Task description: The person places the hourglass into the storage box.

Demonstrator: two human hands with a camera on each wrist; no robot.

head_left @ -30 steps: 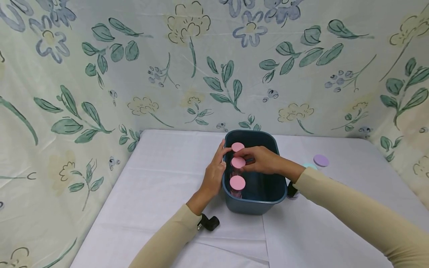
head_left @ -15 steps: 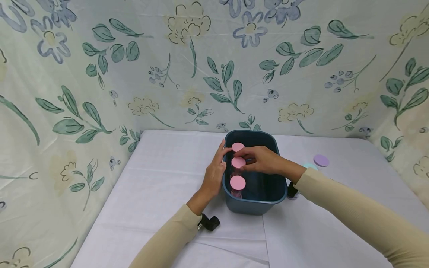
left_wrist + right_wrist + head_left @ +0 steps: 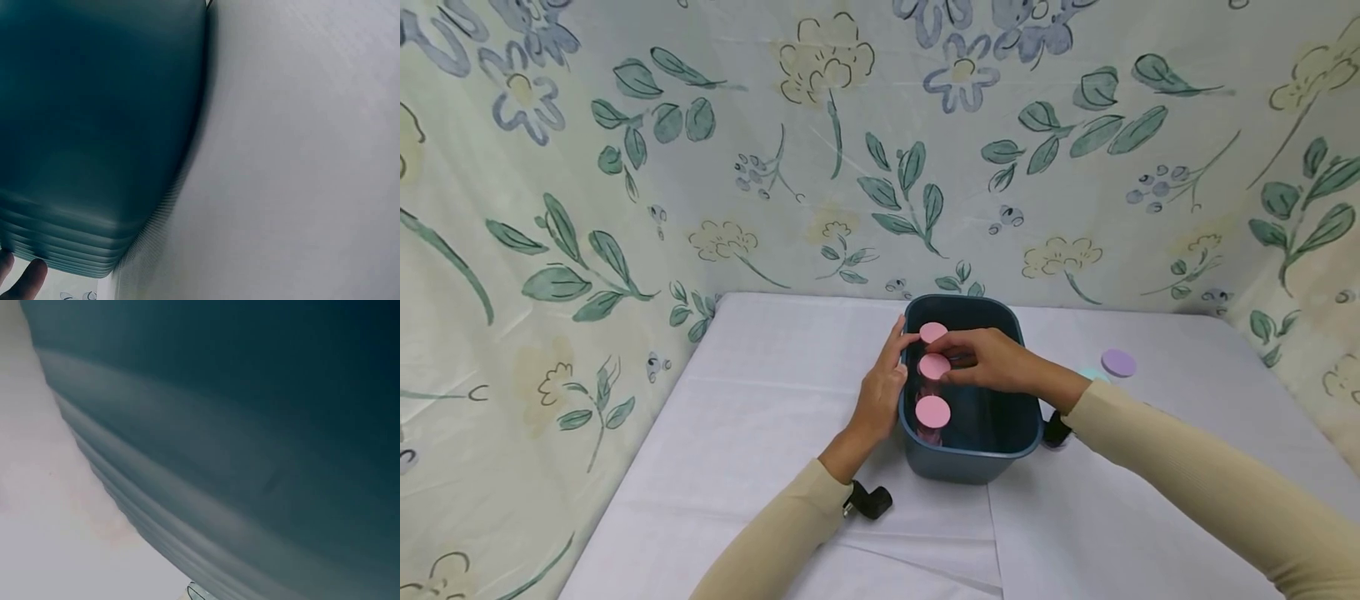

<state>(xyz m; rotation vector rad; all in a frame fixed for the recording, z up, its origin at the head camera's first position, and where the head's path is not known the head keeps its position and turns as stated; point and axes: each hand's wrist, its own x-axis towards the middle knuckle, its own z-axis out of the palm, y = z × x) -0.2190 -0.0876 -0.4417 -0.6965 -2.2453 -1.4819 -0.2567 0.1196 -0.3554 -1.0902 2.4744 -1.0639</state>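
Note:
A dark blue plastic bin (image 3: pixel 973 467) stands on the white-covered table. Along its left inner side sit three small clear jars with pink lids: a far jar (image 3: pixel 932 332), a middle jar (image 3: pixel 935 367) and a near jar (image 3: pixel 932 412). My right hand (image 3: pixel 992 360) reaches in from the right and pinches the middle jar's lid between thumb and fingers. At the left rim, my left hand (image 3: pixel 877 392) holds the bin's wall, one finger over the rim close to the far jar's lid. Left fingertips (image 3: pixel 34 275) show by the bin's ribbed wall in the left wrist view.
On the table to the right lie a purple disc-shaped lid (image 3: pixel 1118 362) and a pale turquoise one (image 3: pixel 1094 375), partly hidden by the right arm. A floral cloth (image 3: pixel 880 167) hangs behind the table. The bin's wall (image 3: pixel 187 425) fills most of the right wrist view.
The head view has shifted very slightly. Both hands keep their places at the bin, and the jars look unmoved.

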